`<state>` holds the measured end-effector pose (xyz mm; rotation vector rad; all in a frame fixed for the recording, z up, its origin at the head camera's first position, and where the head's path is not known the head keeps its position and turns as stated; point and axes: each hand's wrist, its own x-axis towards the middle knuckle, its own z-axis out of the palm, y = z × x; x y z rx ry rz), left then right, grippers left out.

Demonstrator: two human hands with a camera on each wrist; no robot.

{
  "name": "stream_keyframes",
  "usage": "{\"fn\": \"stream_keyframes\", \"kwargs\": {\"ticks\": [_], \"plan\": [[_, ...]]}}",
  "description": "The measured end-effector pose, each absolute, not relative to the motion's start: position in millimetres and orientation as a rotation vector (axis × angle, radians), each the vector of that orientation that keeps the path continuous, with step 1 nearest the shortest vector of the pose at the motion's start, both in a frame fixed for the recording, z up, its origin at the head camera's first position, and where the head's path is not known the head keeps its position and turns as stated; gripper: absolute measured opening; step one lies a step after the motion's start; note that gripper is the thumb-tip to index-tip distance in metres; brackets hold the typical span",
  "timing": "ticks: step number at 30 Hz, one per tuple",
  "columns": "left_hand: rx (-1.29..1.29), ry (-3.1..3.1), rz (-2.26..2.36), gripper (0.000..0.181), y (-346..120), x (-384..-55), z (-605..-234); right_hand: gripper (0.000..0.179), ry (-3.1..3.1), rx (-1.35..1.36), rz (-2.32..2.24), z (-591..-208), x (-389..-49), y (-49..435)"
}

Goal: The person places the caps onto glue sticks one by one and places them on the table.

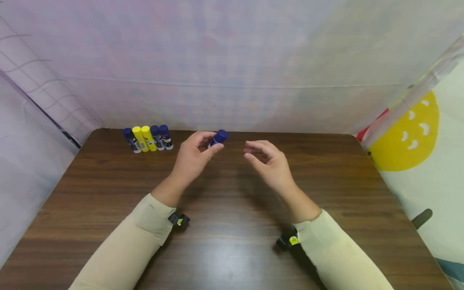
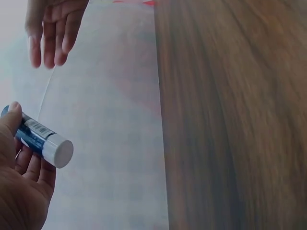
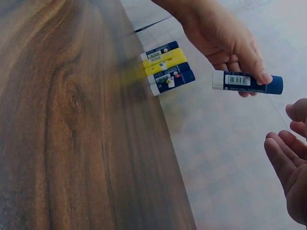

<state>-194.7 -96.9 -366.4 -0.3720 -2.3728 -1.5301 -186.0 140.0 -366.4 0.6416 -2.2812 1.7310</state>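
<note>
A dark blue glue stick (image 1: 219, 137) with a white base is pinched between the thumb and fingers of my left hand (image 1: 192, 158), held up off the table. Its barcode label and white end show in the left wrist view, where the glue stick (image 2: 39, 138) tilts. My right hand (image 1: 270, 165) hovers to the right, apart from it, with relaxed fingers and nothing in them. In the right wrist view the glue stick (image 3: 247, 82) lies nearly level in the left hand, with the right hand (image 3: 290, 163) below it.
A row of upright blue and yellow glue sticks (image 1: 148, 139) stands side by side at the back left of the brown wooden table (image 1: 224, 225). Behind the table's far edge hangs a pale curtain (image 1: 217, 60). Printed fabric (image 1: 406, 137) hangs at the right.
</note>
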Motion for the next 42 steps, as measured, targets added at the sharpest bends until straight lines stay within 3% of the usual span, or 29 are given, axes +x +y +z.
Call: {"fn": "stream_keyframes", "kwargs": {"ticks": [10,42], "plan": [[-0.296,-2.349,-1.5,0.046,-123.9,-197.5,-369.8,0.032,-2.311,0.64,1.691,-367.4,-191.1,142.0],[0.11,-2.1,-1.493,0.041,-194.3,-192.6,-362.2,0.033,-2.376,0.711,1.675,-366.4,-204.1,111.6]]}}
